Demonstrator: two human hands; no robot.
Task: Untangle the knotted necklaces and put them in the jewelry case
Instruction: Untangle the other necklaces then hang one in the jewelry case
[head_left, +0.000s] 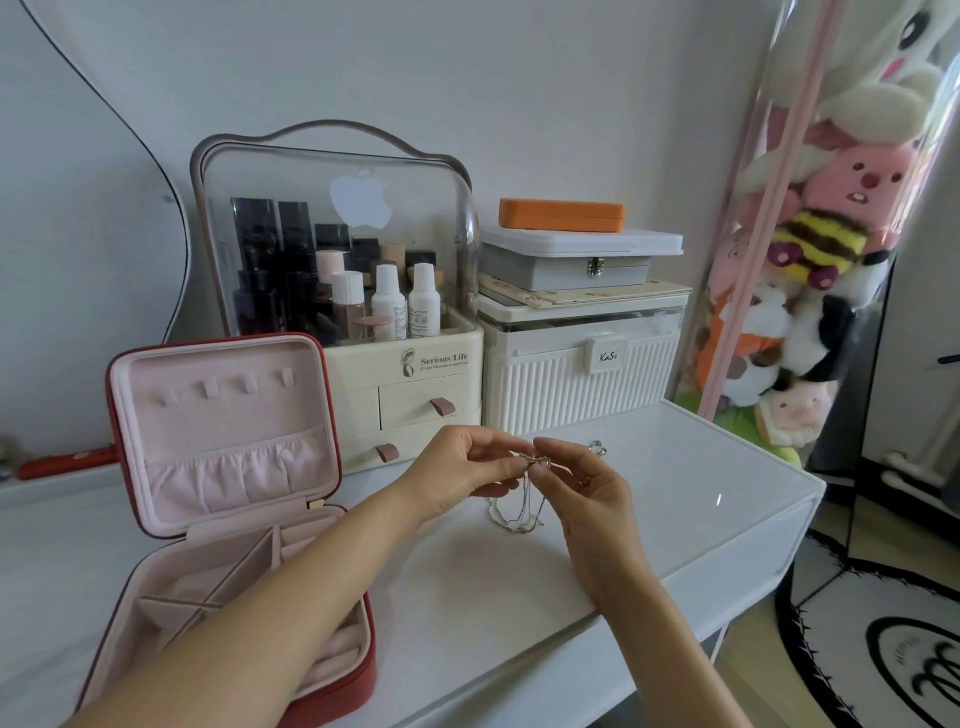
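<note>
Thin silver and gold necklaces (519, 512) hang tangled in a bunch between my hands, just above the white tabletop (675, 499). My left hand (462, 470) pinches the knot from the left. My right hand (582, 486) pinches it from the right, fingertips almost meeting. Loops of chain droop down and touch the table. A small silver piece (597, 447) lies apart on the table behind my right hand. The red jewelry case (223, 519) stands open at the left, with a pink lining, hooks in its lid and divided compartments; my left forearm crosses over its front corner.
A cream cosmetics organiser (384, 332) with bottles and drawers stands behind my hands. A white ribbed storage box (576, 374) with stacked cases sits to its right. A clear tube of plush toys (810, 249) stands at the far right, beyond the table's edge.
</note>
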